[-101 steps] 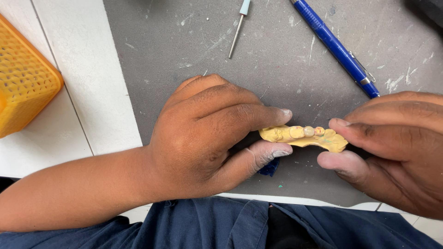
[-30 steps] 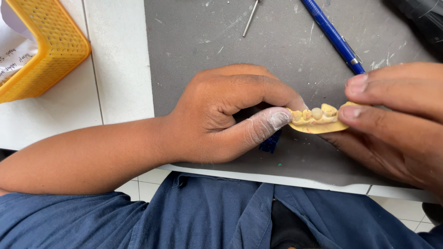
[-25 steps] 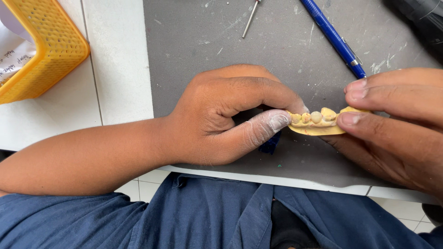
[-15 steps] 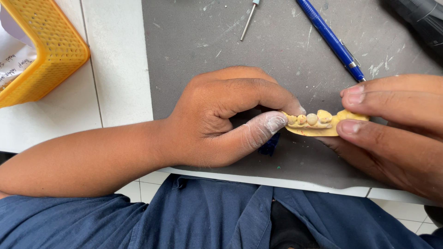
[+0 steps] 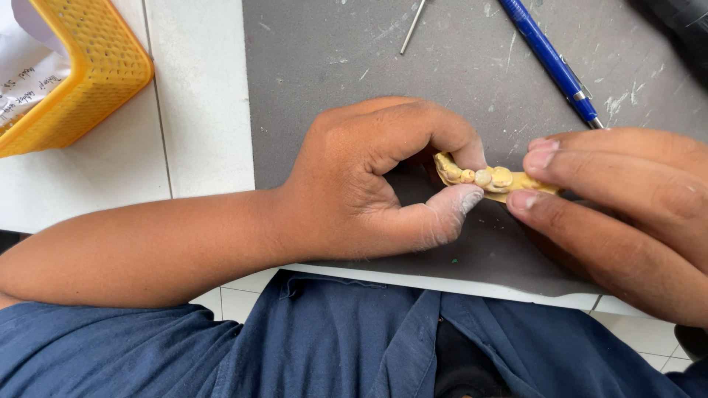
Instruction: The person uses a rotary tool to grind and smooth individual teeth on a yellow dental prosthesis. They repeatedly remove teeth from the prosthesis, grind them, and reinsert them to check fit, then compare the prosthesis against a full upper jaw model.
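Both hands have drifted slightly right and up across the mat since the earlier frames, and the left index finger now curls over the near end of the model instead of lying flat along it.

The left hand [image 5: 369, 184] is clamped on one end of a yellow dental cast [image 5: 487, 178], thumb below and index finger above; the thumb tip is dusted pale. The right hand [image 5: 627, 214] pinches the other end between its fingertips. The cast bridges the small gap between the two hands, just above the grey mat [image 5: 310, 66] on the surface, with its row of moulded teeth turned upward.

Beyond the right hand lies a blue pen [image 5: 549, 59]; beyond the left hand, a thin metal tool [image 5: 413, 26]. Well off to the left of the left hand sits a yellow basket [image 5: 88, 81].

To do this well, I judge the grip should stay light and even at both ends, since such a cast looks brittle, and the teeth should be kept facing up and unobstructed.
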